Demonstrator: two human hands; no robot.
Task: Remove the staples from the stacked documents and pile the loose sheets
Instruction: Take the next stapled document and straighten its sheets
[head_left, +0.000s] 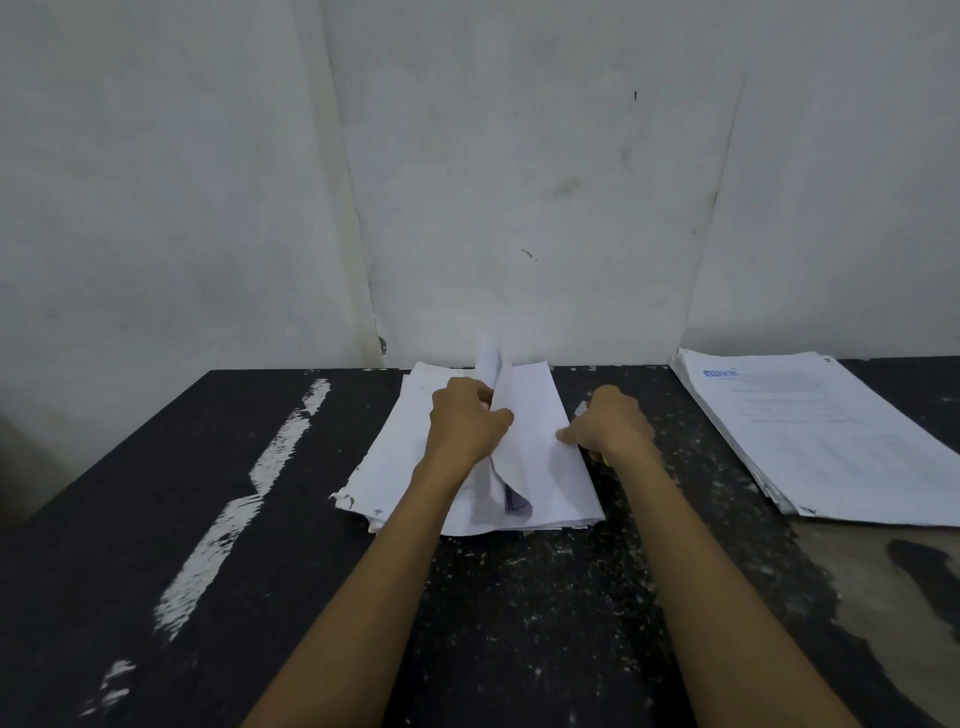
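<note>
A stack of white documents (395, 457) lies on the black table (519, 597) in the middle, close to the wall. My left hand (465, 423) grips a few sheets (501, 395) lifted and folded upward from the stack's middle. My right hand (608, 423) rests at the right edge of the stack, fingers curled, its thumb pressing on the top page; a small tool with a yellow-green tip (604, 460) and a pale end (581, 409) shows inside the fist. No staple is visible.
A second pile of white sheets (821, 436) with a blue header lies at the far right of the table. The pale wall (519, 182) stands right behind the papers. White scuff streaks (249, 488) mark the table's left part.
</note>
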